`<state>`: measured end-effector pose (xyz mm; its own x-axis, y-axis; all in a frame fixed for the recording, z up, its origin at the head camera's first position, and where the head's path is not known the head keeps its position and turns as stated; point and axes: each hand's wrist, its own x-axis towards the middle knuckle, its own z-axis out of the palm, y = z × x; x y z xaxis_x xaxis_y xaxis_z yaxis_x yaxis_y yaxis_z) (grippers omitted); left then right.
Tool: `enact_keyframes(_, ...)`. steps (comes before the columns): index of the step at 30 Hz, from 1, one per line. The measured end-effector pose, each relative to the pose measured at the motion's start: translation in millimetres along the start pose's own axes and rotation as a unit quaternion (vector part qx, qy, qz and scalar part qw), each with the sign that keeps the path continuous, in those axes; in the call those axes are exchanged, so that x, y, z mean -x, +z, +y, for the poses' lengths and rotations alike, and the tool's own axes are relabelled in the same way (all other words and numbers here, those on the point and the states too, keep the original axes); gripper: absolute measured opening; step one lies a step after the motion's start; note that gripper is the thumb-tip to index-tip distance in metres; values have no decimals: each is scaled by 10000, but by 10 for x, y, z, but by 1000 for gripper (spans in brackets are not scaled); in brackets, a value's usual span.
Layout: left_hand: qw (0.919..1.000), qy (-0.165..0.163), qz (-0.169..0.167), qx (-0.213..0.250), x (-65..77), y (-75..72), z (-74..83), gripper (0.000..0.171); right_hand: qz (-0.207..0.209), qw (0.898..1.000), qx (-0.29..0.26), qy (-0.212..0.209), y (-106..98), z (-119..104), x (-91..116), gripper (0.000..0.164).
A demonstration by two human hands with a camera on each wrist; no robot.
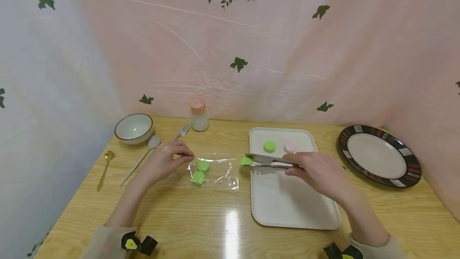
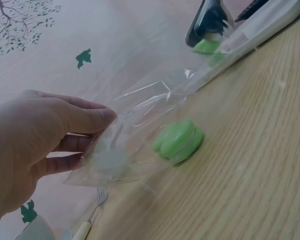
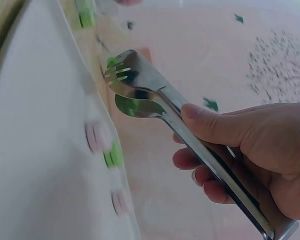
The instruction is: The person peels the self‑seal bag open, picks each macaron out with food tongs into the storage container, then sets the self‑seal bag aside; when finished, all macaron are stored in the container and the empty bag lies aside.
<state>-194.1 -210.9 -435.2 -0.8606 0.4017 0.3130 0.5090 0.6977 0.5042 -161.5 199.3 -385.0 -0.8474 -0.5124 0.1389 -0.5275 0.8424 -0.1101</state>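
My left hand (image 1: pixel 167 159) pinches the edge of a clear plastic bag (image 1: pixel 228 177) between thumb and fingers. Inside the bag lie two green macarons (image 1: pixel 200 172); in the left wrist view they overlap as one green mass. My right hand (image 1: pixel 316 171) grips metal tongs (image 3: pixel 190 135), with a fork-shaped and a spoon-shaped end. At the tongs' tips, a green macaron (image 1: pixel 246 161) is over the tray's left edge, close to the bag. On the white tray (image 1: pixel 291 207) sit another green macaron (image 1: pixel 269 146) and pale pink macarons (image 1: pixel 289 147), one mostly hidden by the tongs.
A black-rimmed plate (image 1: pixel 379 157) stands right of the tray. On the left are a bowl (image 1: pixel 134 128), a long spoon (image 1: pixel 143 158), a gold spoon (image 1: pixel 105 171) and a fork (image 1: pixel 183 130). A pink-capped shaker (image 1: pixel 199 116) stands at the back by the cloth backdrop.
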Motion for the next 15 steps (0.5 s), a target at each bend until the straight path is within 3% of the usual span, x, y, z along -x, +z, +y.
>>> enact_keyframes(7, 10000, 16, -38, 9, 3, -9, -3, 3, 77, 9987, 106, 483, -151, 428, 325, 21)
enact_keyframes(15, 9999, 97, 1, 29, 1, -7, -7, 4, 298, 9965, 296, 718, -214, 691, 587, 26)
